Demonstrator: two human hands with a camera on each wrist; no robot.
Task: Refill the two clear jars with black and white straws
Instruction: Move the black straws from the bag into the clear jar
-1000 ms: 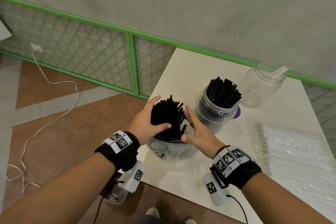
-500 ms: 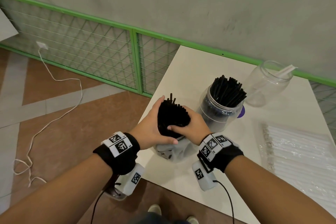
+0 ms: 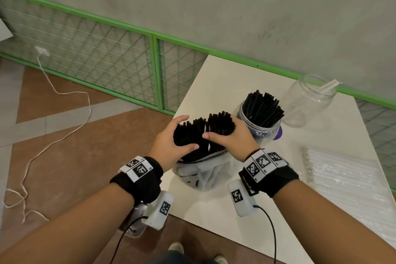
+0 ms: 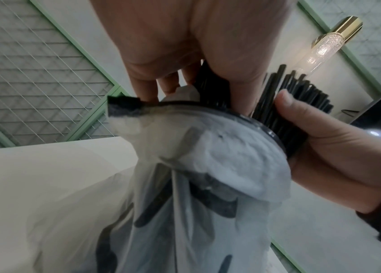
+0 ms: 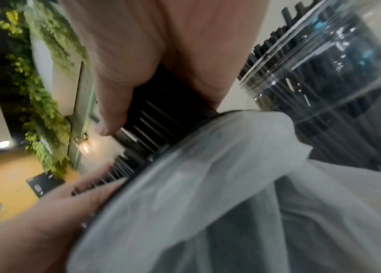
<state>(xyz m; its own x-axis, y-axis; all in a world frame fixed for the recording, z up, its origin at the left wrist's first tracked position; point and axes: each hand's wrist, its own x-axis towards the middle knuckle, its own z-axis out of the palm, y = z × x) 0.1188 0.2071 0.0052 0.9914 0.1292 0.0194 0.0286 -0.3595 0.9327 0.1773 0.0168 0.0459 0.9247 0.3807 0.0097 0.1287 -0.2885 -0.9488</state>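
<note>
A translucent plastic bag (image 3: 201, 176) of black straws stands at the table's near left corner. The straws stick out of it in two bundles. My left hand (image 3: 188, 133) grips the left bundle (image 3: 186, 135) and my right hand (image 3: 218, 128) grips the right bundle (image 3: 220, 118), thumbs toward me. The left wrist view shows my left hand's fingers (image 4: 147, 86) curled round straws above the bag's rim (image 4: 208, 114). Right behind stands a clear jar (image 3: 259, 126) packed with black straws. A second clear jar (image 3: 308, 100) holds one white straw.
A flat clear pack of white straws (image 3: 347, 180) lies at the table's right side. The white table (image 3: 214, 83) ends just left of the bag, above a brown floor. A green mesh fence (image 3: 96, 53) and a white cable (image 3: 64, 96) lie to the left.
Both hands have closed round the black straws in the bag. The single bunch is now parted in two, my right hand's share shifted right toward the filled jar.
</note>
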